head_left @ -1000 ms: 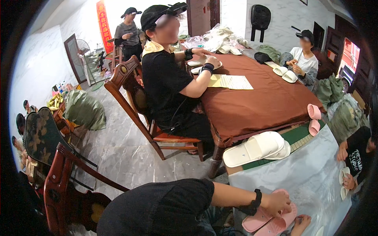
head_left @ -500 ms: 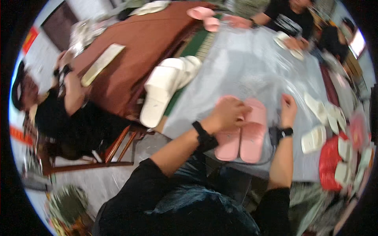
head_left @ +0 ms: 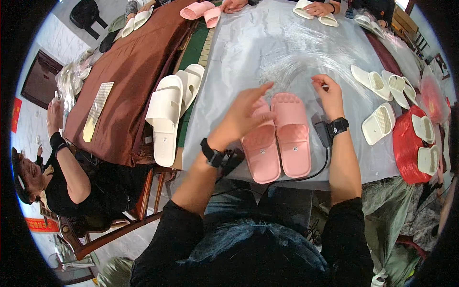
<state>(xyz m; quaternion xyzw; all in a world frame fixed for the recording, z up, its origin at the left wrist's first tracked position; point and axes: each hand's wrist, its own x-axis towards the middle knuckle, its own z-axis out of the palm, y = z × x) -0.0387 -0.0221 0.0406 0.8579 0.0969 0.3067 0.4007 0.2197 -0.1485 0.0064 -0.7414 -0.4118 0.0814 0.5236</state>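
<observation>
Two pink slippers lie side by side on the plastic-covered table before me, toes pointing away. Over the strap of the left pink slipper (head_left: 262,160) hovers my left hand (head_left: 241,115), fingers stretched and apart, with nothing seen in it. It hides part of that slipper's toe end; whether it touches the strap I cannot tell. The right pink slipper (head_left: 294,148) shows whole, with a bumpy insole. Just right of its toe is my right hand (head_left: 330,95), loosely curled, thumb and forefinger apart, holding nothing visible. Both wrists wear black bands.
White slippers (head_left: 165,117) stand at the table's left edge; more white slippers (head_left: 377,123) lie right, by a red bundle (head_left: 409,143). A black cable (head_left: 318,174) runs near my slippers. Another person (head_left: 71,177) sits left by a brown-covered table (head_left: 124,62). Co-workers' hands handle slippers at the far edge.
My left hand has lifted from between the pink slippers and shifted left, its fingers opening out. The right hand stays beside the right slipper. The whole view has tilted and steadied.
</observation>
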